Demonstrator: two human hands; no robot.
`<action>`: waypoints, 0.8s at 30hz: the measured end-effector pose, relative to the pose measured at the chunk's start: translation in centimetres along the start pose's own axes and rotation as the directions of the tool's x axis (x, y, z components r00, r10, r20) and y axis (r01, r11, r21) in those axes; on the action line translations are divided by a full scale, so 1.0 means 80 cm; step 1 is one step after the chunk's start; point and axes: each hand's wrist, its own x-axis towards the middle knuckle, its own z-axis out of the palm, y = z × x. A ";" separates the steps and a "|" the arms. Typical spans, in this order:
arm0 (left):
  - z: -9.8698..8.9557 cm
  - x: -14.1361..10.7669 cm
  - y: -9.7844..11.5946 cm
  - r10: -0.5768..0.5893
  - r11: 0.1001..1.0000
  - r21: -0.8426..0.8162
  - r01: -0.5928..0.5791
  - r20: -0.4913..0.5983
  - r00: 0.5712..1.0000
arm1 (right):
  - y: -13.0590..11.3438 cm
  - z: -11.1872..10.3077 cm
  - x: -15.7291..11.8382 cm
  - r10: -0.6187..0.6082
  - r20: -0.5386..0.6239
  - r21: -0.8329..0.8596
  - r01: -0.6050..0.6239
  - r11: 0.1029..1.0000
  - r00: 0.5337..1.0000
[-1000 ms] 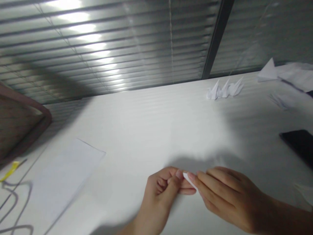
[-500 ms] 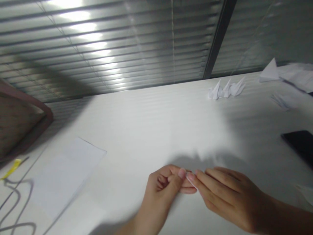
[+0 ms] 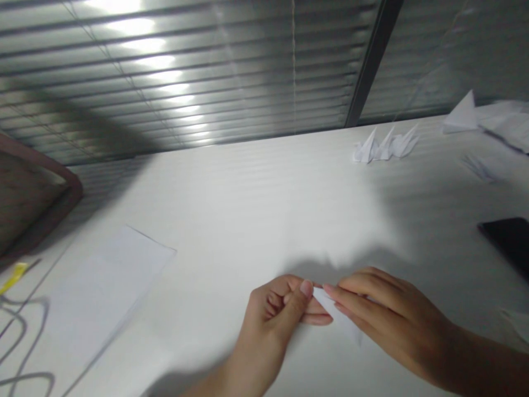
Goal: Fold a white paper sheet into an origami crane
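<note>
A narrow folded white paper piece (image 3: 339, 315) is pinched at its upper end between the curled left hand (image 3: 270, 311) and the right hand (image 3: 390, 314), fingers pressed together, its long axis slanting downward and rightward beneath the right hand.

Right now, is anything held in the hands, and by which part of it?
Yes, a folded white paper piece. The left hand pinches its upper end between thumb and fingers, the right hand grips beside it with its fingertips, and the lower point hangs free.

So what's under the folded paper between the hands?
Beneath the folded paper is the white desk, in shadow. The paper's pinched end is covered by the left hand and right hand, so its shape there can't be seen.
</note>
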 end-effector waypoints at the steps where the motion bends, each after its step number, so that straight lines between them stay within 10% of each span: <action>1: 0.001 0.000 0.001 0.007 1.000 0.018 -0.006 -0.008 1.000 | 0.000 -0.002 0.002 -0.007 0.005 -0.012 0.007 1.000 1.000; 24: 0.006 0.000 0.000 -0.012 1.000 -0.001 0.012 0.036 0.999 | -0.011 -0.006 0.012 -0.317 -0.023 -0.248 0.302 0.921 0.948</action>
